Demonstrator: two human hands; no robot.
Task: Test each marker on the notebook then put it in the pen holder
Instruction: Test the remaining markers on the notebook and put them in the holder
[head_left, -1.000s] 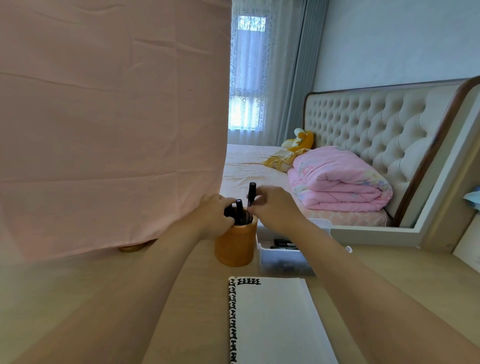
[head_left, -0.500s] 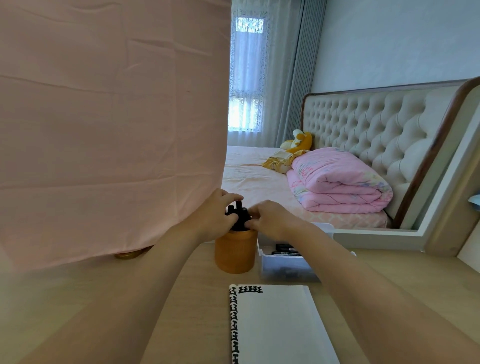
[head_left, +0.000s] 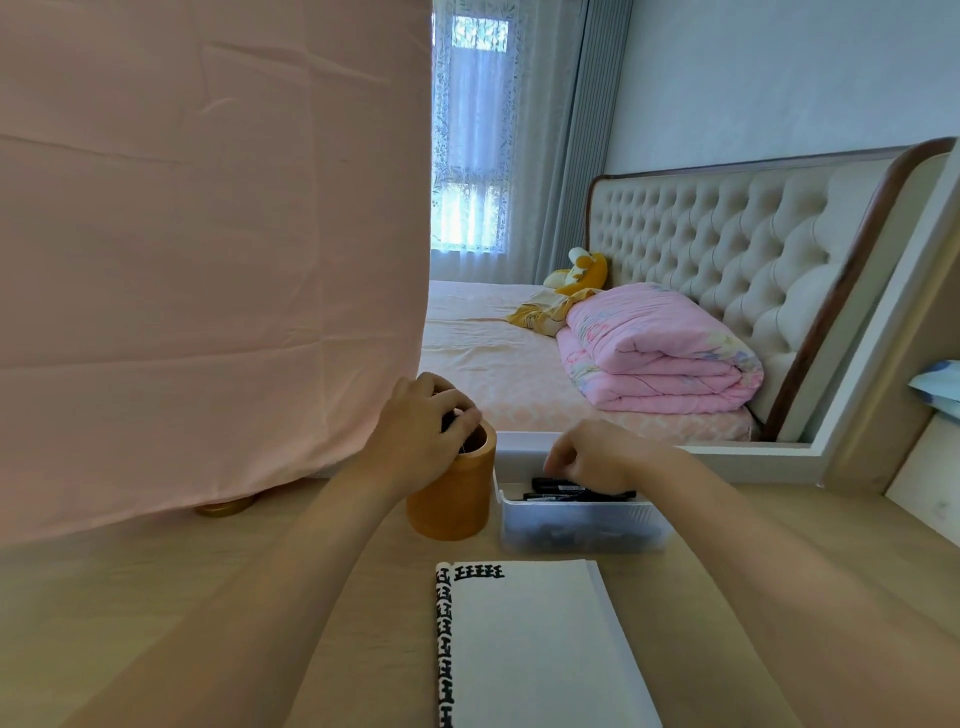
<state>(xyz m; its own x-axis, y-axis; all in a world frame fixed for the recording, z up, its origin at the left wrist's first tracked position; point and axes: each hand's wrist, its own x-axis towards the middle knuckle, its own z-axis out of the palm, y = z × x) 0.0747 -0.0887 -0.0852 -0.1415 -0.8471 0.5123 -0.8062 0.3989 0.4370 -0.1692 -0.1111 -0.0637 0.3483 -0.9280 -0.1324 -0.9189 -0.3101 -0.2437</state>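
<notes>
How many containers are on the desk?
2: the wooden pen holder held by the left hand, and the clear tray beside it under the right hand. The pink cloth may hide others.

The left hand (head_left: 421, 441) covers most of the pen holder (head_left: 452, 501) mouth, so only a sliver of dark marker tops (head_left: 451, 420) shows between its fingers, too little to count or to tell whether they are gripped. The right hand (head_left: 592, 457) curls down over the tray (head_left: 519, 535), hiding its fingertips and any contact with the markers (head_left: 558, 491) beneath. The tray's frosted wall blurs the dark shapes lower inside. The notebook (head_left: 524, 649) is cut off by the bottom edge, and its black marks are too small to read. A pink cloth (head_left: 208, 234) hides whatever stands on the golden foot (head_left: 226, 506). A pale blue thing (head_left: 937, 387) is cut by the right edge.
</notes>
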